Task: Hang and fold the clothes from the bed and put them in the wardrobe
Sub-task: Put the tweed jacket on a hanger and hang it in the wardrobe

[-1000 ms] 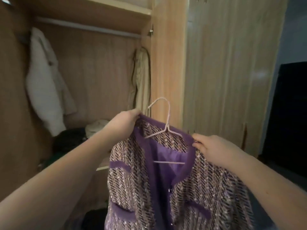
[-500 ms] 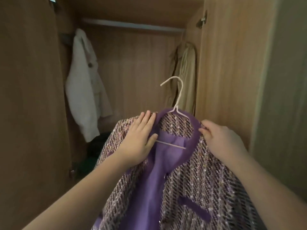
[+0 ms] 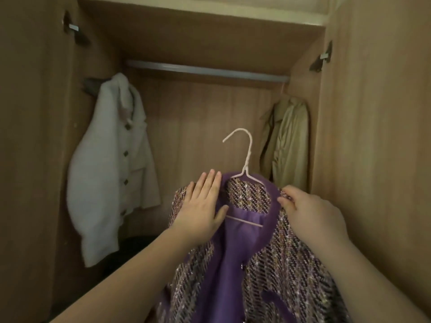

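A purple tweed jacket [image 3: 275, 271] with a plain purple lining hangs on a thin white wire hanger [image 3: 247, 157], held up in front of the open wardrobe. My left hand [image 3: 203, 206] lies flat with straight fingers on the jacket's left shoulder. My right hand [image 3: 310, 210] pinches the right shoulder next to the purple collar edge. The hanger's hook points up and left, well below the metal rail [image 3: 205, 70] and apart from it.
A white buttoned jacket [image 3: 112, 169] hangs at the wardrobe's left side and a beige coat [image 3: 286, 143] at the right. Between them the rail is bare. Wardrobe doors stand open on both sides. Dark clothes [image 3: 130, 250] lie on the wardrobe floor.
The view has turned and closed in on the wardrobe's inside. My left hand went from gripping the collar to lying flat on the shoulder. The jacket has come nearer the rail.
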`<state>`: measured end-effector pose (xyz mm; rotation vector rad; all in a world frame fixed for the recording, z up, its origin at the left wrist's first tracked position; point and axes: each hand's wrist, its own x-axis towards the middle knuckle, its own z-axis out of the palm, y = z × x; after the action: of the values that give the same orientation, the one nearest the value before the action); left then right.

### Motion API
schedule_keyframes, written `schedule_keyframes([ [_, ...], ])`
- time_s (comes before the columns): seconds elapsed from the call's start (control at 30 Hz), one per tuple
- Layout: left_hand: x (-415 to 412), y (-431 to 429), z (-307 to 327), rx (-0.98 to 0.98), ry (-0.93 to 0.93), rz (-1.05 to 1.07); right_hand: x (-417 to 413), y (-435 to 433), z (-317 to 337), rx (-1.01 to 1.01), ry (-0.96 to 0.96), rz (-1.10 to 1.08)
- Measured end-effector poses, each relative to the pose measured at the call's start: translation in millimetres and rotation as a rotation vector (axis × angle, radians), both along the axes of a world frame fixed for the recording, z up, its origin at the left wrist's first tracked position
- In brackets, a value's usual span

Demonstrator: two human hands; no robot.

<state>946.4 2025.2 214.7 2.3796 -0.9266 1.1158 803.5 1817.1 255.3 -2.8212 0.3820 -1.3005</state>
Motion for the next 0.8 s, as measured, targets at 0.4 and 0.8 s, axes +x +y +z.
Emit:
schedule_keyframes([
  [0.4, 169, -91, 92, 0.012, -0.246, -0.17, 150, -63, 98, -0.156, -0.176, -0.217],
  [0.8, 321, -132, 221, -0.043, -0.497, -0.293, 232, -72, 232, -0.285, -0.176, -0.537],
])
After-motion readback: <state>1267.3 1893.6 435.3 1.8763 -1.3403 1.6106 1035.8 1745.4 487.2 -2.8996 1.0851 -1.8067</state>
